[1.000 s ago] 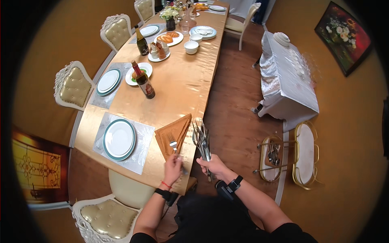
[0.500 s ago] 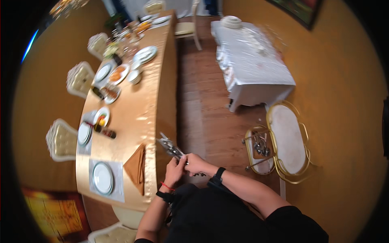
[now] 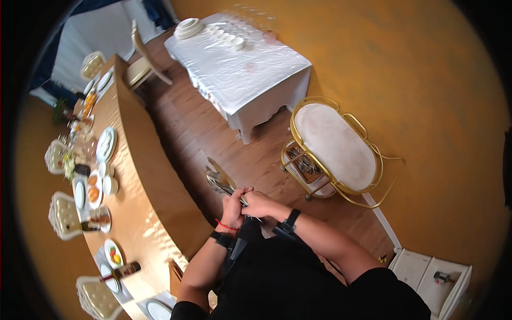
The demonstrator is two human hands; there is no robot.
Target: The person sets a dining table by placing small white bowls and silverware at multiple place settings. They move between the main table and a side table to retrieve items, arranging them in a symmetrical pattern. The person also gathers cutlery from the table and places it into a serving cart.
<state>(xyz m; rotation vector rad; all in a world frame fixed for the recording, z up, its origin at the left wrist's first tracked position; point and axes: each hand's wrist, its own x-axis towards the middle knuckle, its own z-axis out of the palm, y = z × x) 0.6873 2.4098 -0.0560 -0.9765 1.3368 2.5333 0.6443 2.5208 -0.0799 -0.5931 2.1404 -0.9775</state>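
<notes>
In front of my body, a bundle of silver cutlery [image 3: 217,179] points away toward the far left, its ends fanned out above the wooden floor. My left hand [image 3: 232,208] is closed round it, with a red cord and a black band on the wrist. Pressed against the left, my right hand [image 3: 259,204] is also closed on the bundle, and some metal ends stick out below the fingers. The separate pieces are blurred and partly covered by the fingers, so I cannot tell their kinds apart.
A long table with gold cloth [image 3: 154,213], set with plates, food and bottles, curves along the left. Ahead stands a white-draped table [image 3: 240,80] with stacked plates [image 3: 189,29], cups and glasses. A gold-framed trolley [image 3: 336,144] holds a cutlery box [image 3: 304,164]. A white cabinet [image 3: 426,280] is lower right.
My view has swung to the right, so the tables and trolley sit further left and a white cabinet has come in. Both hands keep hold of the cutlery.
</notes>
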